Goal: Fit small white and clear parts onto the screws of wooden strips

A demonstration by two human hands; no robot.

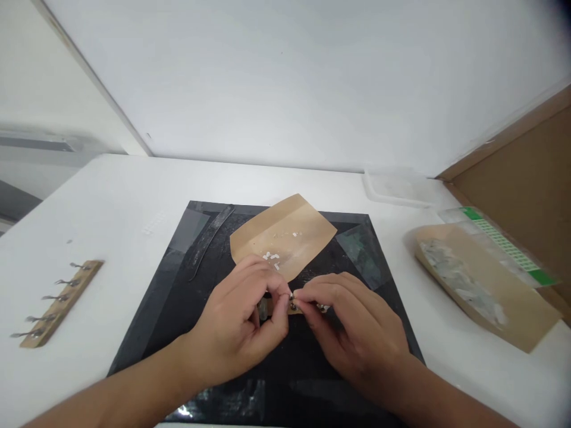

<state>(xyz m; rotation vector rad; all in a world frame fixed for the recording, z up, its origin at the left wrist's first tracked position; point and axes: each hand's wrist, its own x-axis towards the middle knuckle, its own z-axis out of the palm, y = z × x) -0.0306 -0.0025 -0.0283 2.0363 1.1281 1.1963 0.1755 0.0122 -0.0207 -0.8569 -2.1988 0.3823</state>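
Over the black mat [169,309], my left hand [250,315] and my right hand [357,327] meet fingertip to fingertip. Both are pinched around something tiny, partly white, too small to make out. Just beneath the fingertips lies a small wooden strip [297,309] with shiny metal bits on it, mostly hidden by the hands. Behind my hands a brown paper sheet [285,226] rests on the mat, and small white pieces [271,257] are scattered on it.
A dark curved file [209,241] lies at the mat's left. Further left, a wooden block [65,306] holds several metal pins. At right are brown paper [526,315] with translucent pieces, a green-and-white card [504,244], a clear tray [399,189] and a cardboard panel [526,154].
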